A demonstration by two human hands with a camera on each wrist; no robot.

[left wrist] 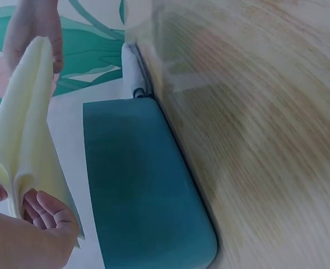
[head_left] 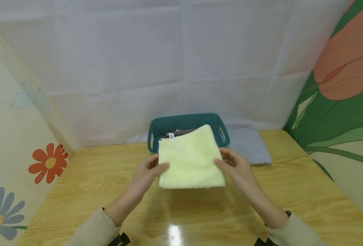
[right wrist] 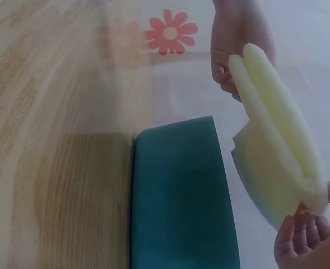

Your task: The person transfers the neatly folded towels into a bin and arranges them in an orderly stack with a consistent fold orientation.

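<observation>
A folded pale yellow towel point(head_left: 191, 160) with a small white tag is held up between both hands, above the table. At its left edge my left hand point(head_left: 149, 171) pinches it, thumb on top and fingers beneath. My right hand point(head_left: 235, 167) grips the opposite edge in the same way. Both wrist views show the towel point(left wrist: 22, 117) in folded layers, raised off the wood. Behind and partly under it in the head view stands a teal basket point(head_left: 184, 119); some dark and grey items inside are mostly hidden by the towel.
A folded grey cloth point(head_left: 249, 145) lies on the wooden table point(head_left: 107, 177), right of the basket. A white sheet point(head_left: 175, 61) hangs along the back. Walls painted with flowers point(head_left: 49, 163) close in both sides.
</observation>
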